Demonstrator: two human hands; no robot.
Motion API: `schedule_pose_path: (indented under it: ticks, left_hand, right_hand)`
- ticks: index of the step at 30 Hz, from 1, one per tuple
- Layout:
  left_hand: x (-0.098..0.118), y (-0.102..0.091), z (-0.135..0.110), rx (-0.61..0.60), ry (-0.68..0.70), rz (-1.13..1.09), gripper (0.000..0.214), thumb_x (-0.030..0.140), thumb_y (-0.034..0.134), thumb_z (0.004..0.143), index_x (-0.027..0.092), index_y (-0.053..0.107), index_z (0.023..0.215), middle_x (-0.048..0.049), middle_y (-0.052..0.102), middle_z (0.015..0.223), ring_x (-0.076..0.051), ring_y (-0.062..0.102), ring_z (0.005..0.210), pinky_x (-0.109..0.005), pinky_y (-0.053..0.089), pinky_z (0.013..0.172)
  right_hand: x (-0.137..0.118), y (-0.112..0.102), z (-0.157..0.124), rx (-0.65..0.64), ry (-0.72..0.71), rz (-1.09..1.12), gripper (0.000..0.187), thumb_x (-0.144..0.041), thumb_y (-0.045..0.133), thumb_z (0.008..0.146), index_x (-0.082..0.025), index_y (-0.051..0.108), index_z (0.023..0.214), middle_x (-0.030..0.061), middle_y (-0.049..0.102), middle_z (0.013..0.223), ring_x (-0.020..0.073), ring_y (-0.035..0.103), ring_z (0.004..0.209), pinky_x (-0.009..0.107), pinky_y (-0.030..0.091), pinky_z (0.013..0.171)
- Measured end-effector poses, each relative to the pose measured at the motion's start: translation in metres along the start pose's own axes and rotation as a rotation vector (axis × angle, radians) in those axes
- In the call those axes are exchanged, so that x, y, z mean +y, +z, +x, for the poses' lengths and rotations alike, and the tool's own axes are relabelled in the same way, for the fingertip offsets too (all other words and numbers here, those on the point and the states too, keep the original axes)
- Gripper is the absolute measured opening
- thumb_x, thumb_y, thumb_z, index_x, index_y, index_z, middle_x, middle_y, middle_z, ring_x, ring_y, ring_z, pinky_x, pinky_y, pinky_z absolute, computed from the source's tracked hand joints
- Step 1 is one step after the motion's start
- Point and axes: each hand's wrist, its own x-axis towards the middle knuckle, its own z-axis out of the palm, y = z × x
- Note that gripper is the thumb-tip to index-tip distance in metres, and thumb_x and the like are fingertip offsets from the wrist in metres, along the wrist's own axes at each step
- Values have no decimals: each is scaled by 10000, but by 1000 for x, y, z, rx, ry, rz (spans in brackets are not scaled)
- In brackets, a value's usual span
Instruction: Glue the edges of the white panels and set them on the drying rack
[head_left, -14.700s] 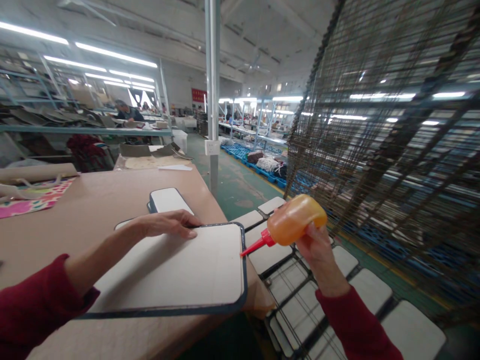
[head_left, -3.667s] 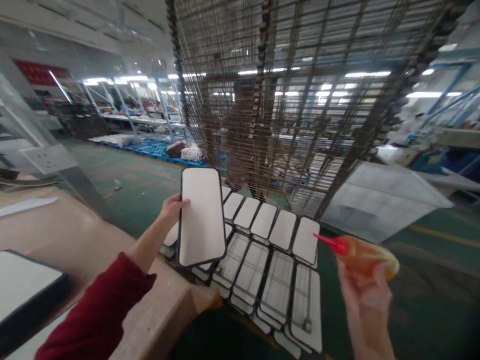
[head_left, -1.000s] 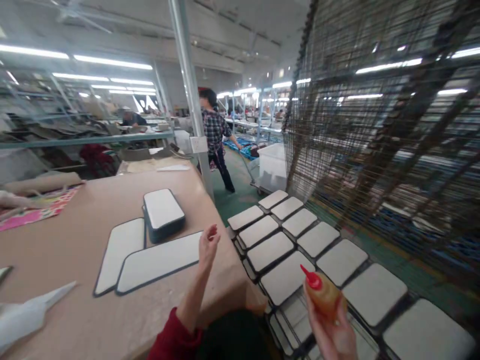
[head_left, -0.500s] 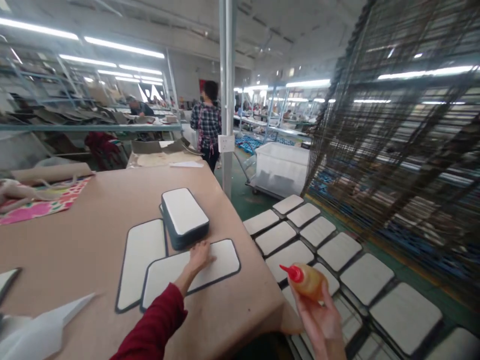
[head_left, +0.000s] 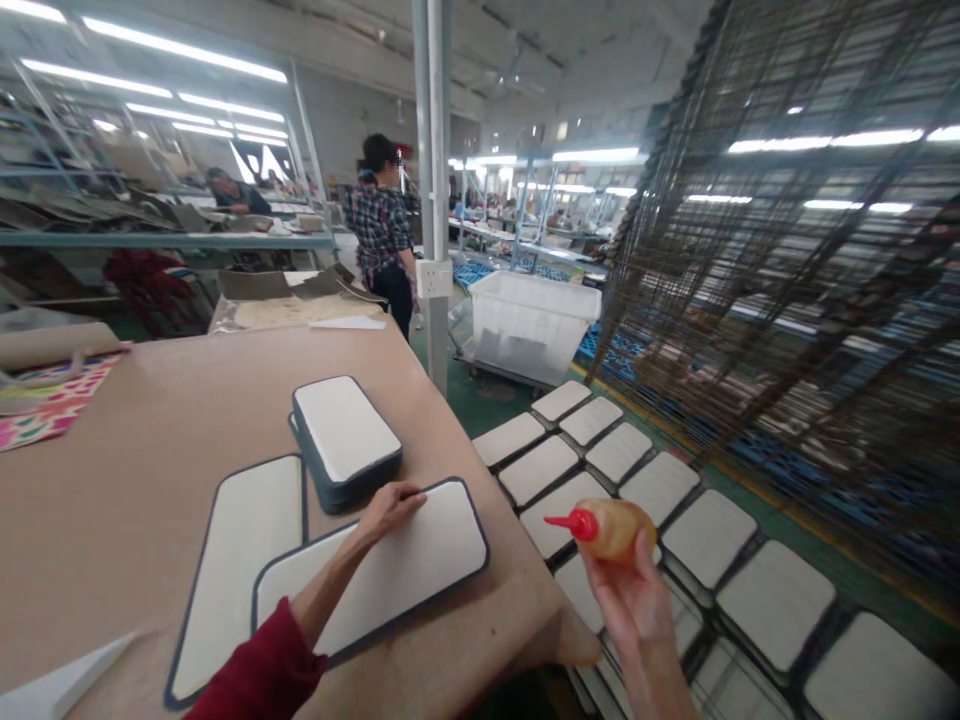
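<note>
My left hand is closed at the far long edge of a white panel with a dark border, thumb and fingers pinched at the rim. This panel overlaps the corner of a second white panel on its left. Just beyond my hand, several thick dark-sided pieces with white tops form a stack. My right hand is wrapped round a squeeze bottle of amber liquid. The bottle lies sideways in the grip, its red nozzle pointing left, above rows of panels beside the table.
The brown-covered table ends at a slanting right edge. Rows of pale panels lie low to its right, near a tall wire rack. Behind stand a post with a socket, a white bin and a person. Floral fabric lies left.
My left hand has shifted from the panel's surface to its far edge, and the panel has slid rightward toward the table edge. The bottle stays in my right hand. The view has turned slightly right.
</note>
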Motion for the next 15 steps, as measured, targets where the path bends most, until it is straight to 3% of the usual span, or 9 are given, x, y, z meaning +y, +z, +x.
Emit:
schedule_pose_path:
  ticks: [5,10,15]
  left_hand:
    - [70,-27,-31,-120,231,-7,379,458,499,805,135,697,794,-9,623,679,-188,562,697,-246,389,626]
    - [146,-63,-51,-234,402,3,359,442,560,805,135,736,868,-23,671,738,-171,561,691,-212,392,600]
    - [205,-78,-66,-323,472,104,313,390,593,800,123,755,813,-16,648,674,-138,530,625,-191,368,553]
  right_hand:
    - [-38,39,12,-203,-185,-121,462,-463,811,629,-205,702,998,63,739,1017,246,677,995,496,371,1091]
    - [-87,82,3,-520,-262,-232,572,-501,828,578,-224,683,1058,108,716,1100,332,628,1095,600,362,1059]
    - [-119,100,-6,-710,-326,-277,601,-437,870,518,-232,682,1052,105,726,1063,339,628,1099,594,389,1038]
